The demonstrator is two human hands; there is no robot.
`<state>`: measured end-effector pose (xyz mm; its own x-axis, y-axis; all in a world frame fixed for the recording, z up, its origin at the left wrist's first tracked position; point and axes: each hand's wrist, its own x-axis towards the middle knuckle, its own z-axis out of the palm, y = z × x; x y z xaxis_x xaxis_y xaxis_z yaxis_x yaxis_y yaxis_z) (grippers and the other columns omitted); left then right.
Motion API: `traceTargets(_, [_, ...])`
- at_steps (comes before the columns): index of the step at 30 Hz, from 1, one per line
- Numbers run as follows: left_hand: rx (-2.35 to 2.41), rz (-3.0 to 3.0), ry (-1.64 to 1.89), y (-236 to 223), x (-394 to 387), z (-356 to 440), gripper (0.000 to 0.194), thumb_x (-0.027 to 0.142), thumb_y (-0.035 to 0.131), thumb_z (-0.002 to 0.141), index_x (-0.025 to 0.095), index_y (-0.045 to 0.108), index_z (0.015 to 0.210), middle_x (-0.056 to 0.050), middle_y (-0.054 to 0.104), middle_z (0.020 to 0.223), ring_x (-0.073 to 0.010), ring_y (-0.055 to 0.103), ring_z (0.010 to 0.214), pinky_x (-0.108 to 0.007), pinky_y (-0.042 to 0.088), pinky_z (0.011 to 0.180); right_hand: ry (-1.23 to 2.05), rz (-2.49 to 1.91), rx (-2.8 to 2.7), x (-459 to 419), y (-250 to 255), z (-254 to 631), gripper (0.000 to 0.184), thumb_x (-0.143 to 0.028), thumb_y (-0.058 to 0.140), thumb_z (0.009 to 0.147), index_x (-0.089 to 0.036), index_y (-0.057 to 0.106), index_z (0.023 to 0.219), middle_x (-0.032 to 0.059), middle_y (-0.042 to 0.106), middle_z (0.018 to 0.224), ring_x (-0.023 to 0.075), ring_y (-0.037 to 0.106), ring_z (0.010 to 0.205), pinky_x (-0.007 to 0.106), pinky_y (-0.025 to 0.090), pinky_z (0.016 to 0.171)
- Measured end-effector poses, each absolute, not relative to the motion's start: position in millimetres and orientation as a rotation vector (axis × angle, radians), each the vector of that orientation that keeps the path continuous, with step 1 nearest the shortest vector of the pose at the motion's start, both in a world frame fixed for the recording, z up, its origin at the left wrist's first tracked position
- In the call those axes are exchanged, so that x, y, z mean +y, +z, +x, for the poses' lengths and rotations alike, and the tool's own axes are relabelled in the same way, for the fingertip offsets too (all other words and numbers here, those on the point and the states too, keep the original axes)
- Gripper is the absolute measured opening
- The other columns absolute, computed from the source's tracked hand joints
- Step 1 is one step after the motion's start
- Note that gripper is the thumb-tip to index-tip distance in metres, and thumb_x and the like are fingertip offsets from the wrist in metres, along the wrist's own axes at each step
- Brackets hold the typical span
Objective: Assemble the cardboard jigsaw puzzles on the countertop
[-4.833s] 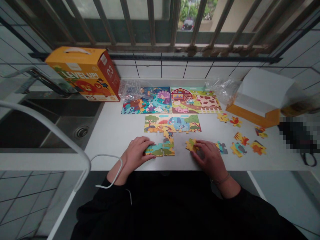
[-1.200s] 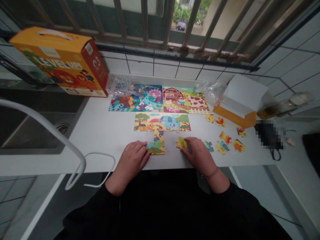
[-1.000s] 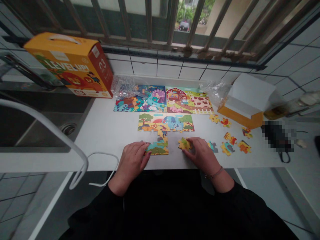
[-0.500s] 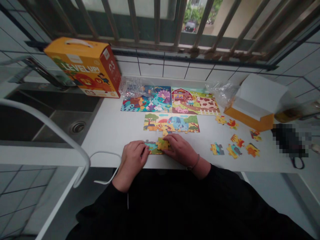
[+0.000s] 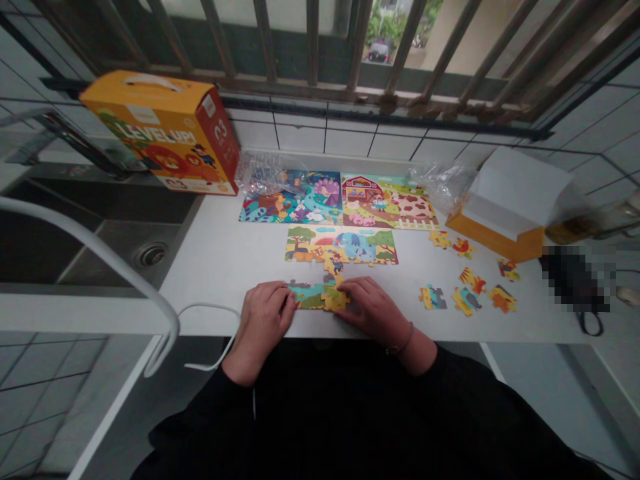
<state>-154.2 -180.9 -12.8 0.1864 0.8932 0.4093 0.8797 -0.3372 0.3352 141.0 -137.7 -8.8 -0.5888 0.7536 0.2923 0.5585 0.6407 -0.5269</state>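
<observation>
My left hand (image 5: 263,330) rests on the left end of a joined strip of jigsaw pieces (image 5: 307,295), near the table's front edge. My right hand (image 5: 373,310) presses its fingertips on a yellow jigsaw piece (image 5: 335,301) at that strip's right end. Above them lies a partly built animal jigsaw puzzle (image 5: 341,245). Two finished puzzles, a jungle scene (image 5: 291,207) and a farm scene (image 5: 389,211), lie beyond it. Several loose pieces, including a blue-grey one (image 5: 433,297), lie to the right of my right hand.
An orange LEVEL UP! puzzle box (image 5: 160,130) stands at the back left, and an open orange-and-white box (image 5: 510,207) at the back right. Plastic bags (image 5: 263,172) lie by the tiled wall. A steel sink (image 5: 107,247) adjoins the table's left side, with a white cable (image 5: 210,327) nearby.
My right hand has carried the yellow piece left from beside the loose pieces to the strip, where it now sits against the right end. The camera view has also shifted.
</observation>
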Motion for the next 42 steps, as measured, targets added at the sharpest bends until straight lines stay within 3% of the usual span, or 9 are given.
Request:
traceTargets(8, [1.788,2.365,0.860,-16.7,-179.0,-154.4,0.016,0.029,0.061,0.106,0.023,0.072,0.096,-0.008,0.080,0.108,-0.0264,0.073,0.103,-0.045,0.053,0.093,0.436,-1.135,-2.363,-140.0,-12.5,177.2,0.024,-0.030,0.079,0.100,-0.027,0.078,0.124,0.0126,0.073,0.126,0.0304,0.068,0.118,0.052,0.062,0.103])
traceTargets(13, [1.721,2.430,0.825,-12.6,-181.5,-150.0,0.015,0.028,0.062,0.106,0.023,0.074,0.099,-0.008,0.081,0.113,-0.0272,0.073,0.107,-0.047,0.052,0.096,0.360,-1.091,-2.442,-137.7,-15.1,180.5,0.026,-0.027,0.077,0.101,-0.027,0.079,0.127,0.0145,0.069,0.130,0.0305,0.066,0.118,0.052,0.061,0.102])
traceTargets(18, [1.513,2.536,0.808,-9.3,-186.0,-129.4,0.014,0.025,0.063,0.107,0.022,0.075,0.113,-0.010,0.079,0.126,-0.0299,0.071,0.118,-0.051,0.054,0.103,0.283,-1.049,-2.502,-137.0,-15.0,184.7,0.027,-0.024,0.075,0.102,-0.031,0.081,0.128,0.0140,0.068,0.130,0.0287,0.065,0.116,0.050,0.061,0.101])
traceTargets(26, [1.264,2.620,0.638,-10.0,-182.1,-86.4,0.037,0.031,0.061,0.110,0.021,0.068,0.145,-0.013,0.072,0.147,-0.0328,0.069,0.127,-0.056,0.053,0.111,0.183,-1.015,-2.580,-132.2,-12.7,187.0,0.027,-0.026,0.073,0.105,-0.034,0.081,0.130,0.0137,0.069,0.134,0.0280,0.066,0.117,0.049,0.061,0.103])
traceTargets(34, [1.259,2.639,0.584,-13.4,-179.5,-85.7,0.040,0.035,0.060,0.110,0.021,0.065,0.148,-0.013,0.071,0.149,-0.0333,0.067,0.128,-0.057,0.051,0.111,0.176,-1.002,-2.659,-130.8,-8.0,186.1,0.030,-0.028,0.074,0.105,-0.039,0.079,0.132,0.0105,0.069,0.138,0.0269,0.067,0.121,0.048,0.059,0.105])
traceTargets(42, [1.259,2.631,0.610,-17.1,-177.4,-84.8,0.042,0.033,0.062,0.109,0.022,0.064,0.150,-0.013,0.072,0.147,-0.0333,0.068,0.128,-0.056,0.051,0.111,0.185,-1.054,-2.624,-139.4,-5.7,184.2,0.033,-0.022,0.070,0.105,-0.033,0.076,0.136,0.0140,0.069,0.140,0.0284,0.067,0.123,0.050,0.059,0.107])
